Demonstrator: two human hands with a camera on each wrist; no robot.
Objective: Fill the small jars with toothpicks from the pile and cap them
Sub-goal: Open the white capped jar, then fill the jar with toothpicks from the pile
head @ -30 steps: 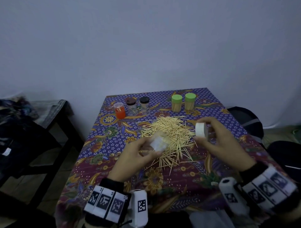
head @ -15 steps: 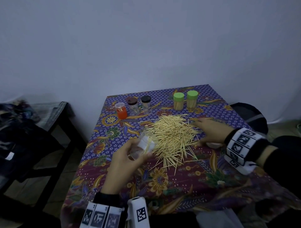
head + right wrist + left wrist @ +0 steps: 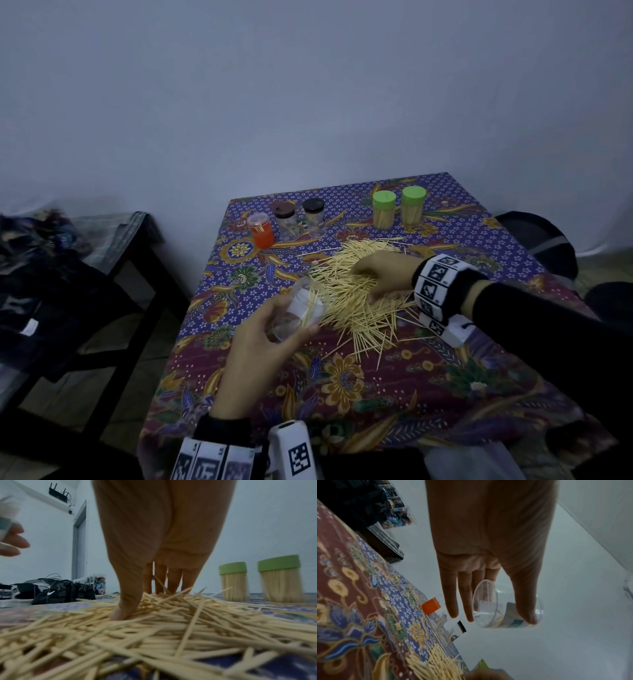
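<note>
The clear jar (image 3: 301, 315) is uncapped, tilted with its mouth toward the toothpick pile (image 3: 356, 294) just beside it, and it holds only a few picks. The left hand (image 3: 260, 346) grips it, thumb on one wall and fingers on the other. The right hand (image 3: 383, 274) lies on the pile, thumb and fingers dug into the sticks; whether any are pinched cannot be told. This looks like the gathering step: next, pinch an aligned bunch and feed it into the jar's mouth. Behind the pile stand two green-capped full jars (image 3: 399, 212)
</note>
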